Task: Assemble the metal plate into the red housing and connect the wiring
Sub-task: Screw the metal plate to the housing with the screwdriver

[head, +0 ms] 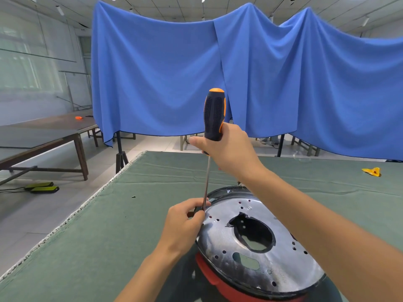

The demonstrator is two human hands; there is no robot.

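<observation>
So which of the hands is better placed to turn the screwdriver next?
Right. The right hand already grips the screwdriver handle upright over the metal plate rim, while the left hand pinches the shaft near the tip, likely steadying it.

The right hand grips an upright screwdriver. The left hand pinches its shaft at the metal plate edge, over the red housing.

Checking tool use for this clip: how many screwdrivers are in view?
1. The screwdriver stands upright at the plate's far-left edge, right hand on the handle, left hand pinching the shaft.
</observation>
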